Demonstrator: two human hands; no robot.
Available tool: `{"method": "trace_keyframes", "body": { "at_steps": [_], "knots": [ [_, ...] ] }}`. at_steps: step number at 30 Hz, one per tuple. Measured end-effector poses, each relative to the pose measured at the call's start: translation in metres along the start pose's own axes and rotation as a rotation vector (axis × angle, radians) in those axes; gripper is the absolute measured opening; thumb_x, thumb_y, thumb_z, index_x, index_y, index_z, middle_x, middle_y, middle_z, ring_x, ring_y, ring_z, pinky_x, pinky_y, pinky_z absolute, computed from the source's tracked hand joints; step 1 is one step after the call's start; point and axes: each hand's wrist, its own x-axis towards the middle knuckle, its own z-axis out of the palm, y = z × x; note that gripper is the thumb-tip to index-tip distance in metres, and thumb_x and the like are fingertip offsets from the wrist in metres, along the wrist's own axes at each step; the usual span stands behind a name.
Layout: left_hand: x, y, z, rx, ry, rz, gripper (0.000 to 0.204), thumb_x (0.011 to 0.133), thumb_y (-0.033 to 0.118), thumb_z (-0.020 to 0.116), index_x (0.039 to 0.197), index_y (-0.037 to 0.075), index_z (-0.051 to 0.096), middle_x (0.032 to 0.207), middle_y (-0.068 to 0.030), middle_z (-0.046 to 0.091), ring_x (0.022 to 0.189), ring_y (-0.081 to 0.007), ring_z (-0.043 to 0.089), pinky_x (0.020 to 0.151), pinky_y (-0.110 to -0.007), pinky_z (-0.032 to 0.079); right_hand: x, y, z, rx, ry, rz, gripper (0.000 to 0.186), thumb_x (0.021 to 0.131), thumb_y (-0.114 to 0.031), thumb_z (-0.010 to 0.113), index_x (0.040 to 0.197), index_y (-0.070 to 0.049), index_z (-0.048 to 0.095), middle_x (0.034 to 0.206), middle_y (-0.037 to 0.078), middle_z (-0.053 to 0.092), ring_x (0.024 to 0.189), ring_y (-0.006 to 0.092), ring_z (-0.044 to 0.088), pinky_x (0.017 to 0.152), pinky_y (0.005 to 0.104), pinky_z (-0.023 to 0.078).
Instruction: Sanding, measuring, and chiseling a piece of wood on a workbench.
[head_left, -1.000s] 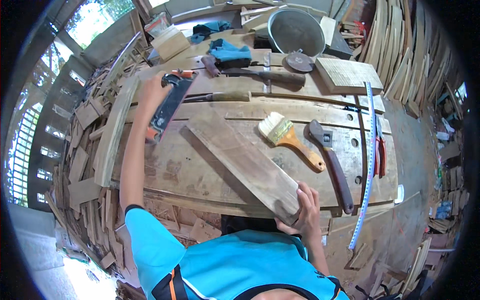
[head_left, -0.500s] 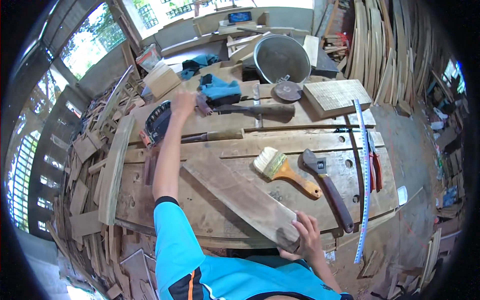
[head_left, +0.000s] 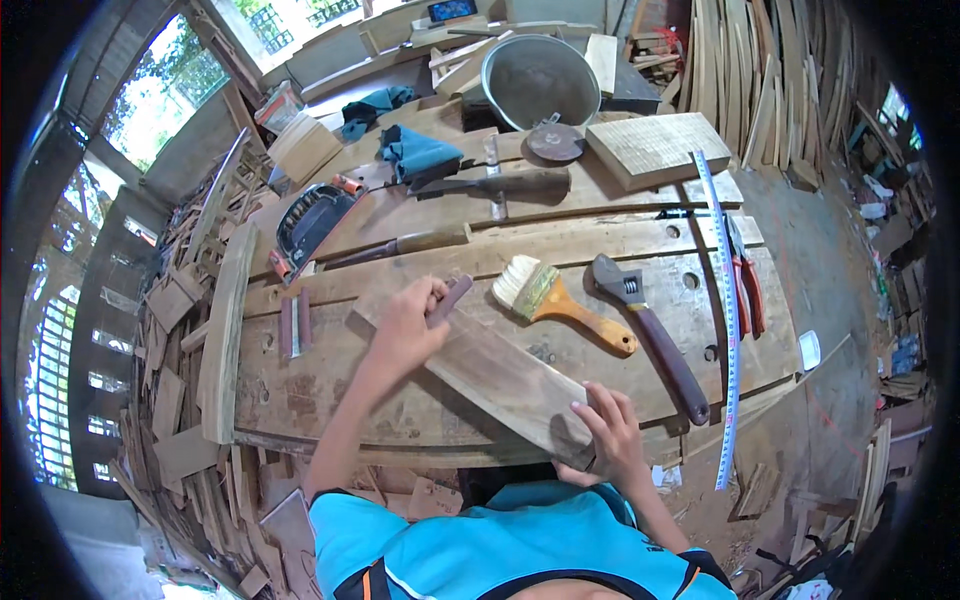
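Note:
A flat wooden board (head_left: 500,370) lies slantwise over the front of the workbench (head_left: 390,420). My right hand (head_left: 608,430) grips its near right end, thumb below and fingers on top. Over the far left part of the board is my left hand (head_left: 412,318), closed round a small reddish-brown piece that looks like folded sandpaper (head_left: 450,300). Beside the board on the right lie a broad paintbrush (head_left: 565,305) with a wooden handle and an adjustable wrench (head_left: 655,340). Two similar reddish-brown strips (head_left: 296,325) rest left of the board.
Farther back are a black-and-orange tool case (head_left: 310,225), a chisel (head_left: 400,245), a wood-handled tool (head_left: 520,185), a blue cloth (head_left: 420,153), a round disc (head_left: 555,144), a thick block (head_left: 655,150) and a metal bucket (head_left: 540,85). A measuring tape (head_left: 722,300) and red-handled pliers (head_left: 745,290) lie right.
My left hand has come back from the far left of the bench to above the board, bringing the reddish-brown piece with it. My right hand still holds the board's end.

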Motion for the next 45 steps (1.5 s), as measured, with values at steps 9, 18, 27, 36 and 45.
{"method": "trace_keyframes", "body": {
  "at_steps": [9,18,27,36,45],
  "knots": [
    [-0.074,0.058,0.017,0.080,-0.041,0.018,0.023,0.078,0.020,0.057,0.079,-0.003,0.059,0.065,-0.0199,0.056,0.066,-0.0336,0.059,0.060,-0.042,0.046,-0.001,0.002,0.003,0.008,-0.016,0.023,0.066,0.052,-0.036,0.070,0.107,-0.005,0.053,0.117,0.022,0.045,0.098,0.0385,0.047,0.081,0.0457,0.042],
    [-0.042,0.046,0.032,-0.062,-0.053,0.003,0.021,0.082,0.016,0.052,0.074,-0.003,0.055,0.066,-0.0185,0.057,0.067,-0.0348,0.058,0.062,-0.043,0.046,0.000,-0.003,0.002,-0.024,0.005,0.004,0.062,0.053,-0.036,0.069,0.104,-0.005,0.055,0.116,0.022,0.046,0.096,0.0385,0.047,0.080,0.0455,0.042],
    [-0.038,0.038,0.064,0.019,0.064,0.455,0.023,0.074,0.002,0.051,0.097,-0.001,0.054,0.100,-0.0179,0.054,0.098,-0.0293,0.053,0.083,-0.038,0.043,0.000,-0.003,0.001,-0.026,-0.010,0.011,0.062,0.054,-0.037,0.069,0.105,-0.004,0.054,0.118,0.022,0.044,0.097,0.0385,0.047,0.082,0.0452,0.041],
    [-0.029,0.011,0.041,0.174,-0.042,0.430,0.043,0.082,0.013,0.048,0.123,0.001,0.042,0.125,-0.0187,0.045,0.120,-0.0321,0.039,0.101,-0.037,0.031,-0.003,0.003,0.002,0.027,-0.008,0.012,0.075,0.054,-0.034,0.071,0.117,-0.005,0.042,0.119,0.022,0.044,0.100,0.0396,0.046,0.083,0.0464,0.041],
    [-0.068,0.025,0.047,0.079,0.052,0.377,0.053,0.076,0.036,0.061,0.118,0.005,0.050,0.128,-0.0181,0.042,0.118,-0.0348,0.038,0.100,-0.037,0.032,-0.006,0.001,0.010,0.045,0.004,-0.012,0.076,0.058,-0.040,0.069,0.118,-0.003,0.040,0.118,0.023,0.044,0.100,0.0397,0.046,0.083,0.0475,0.041]
  ]
}}
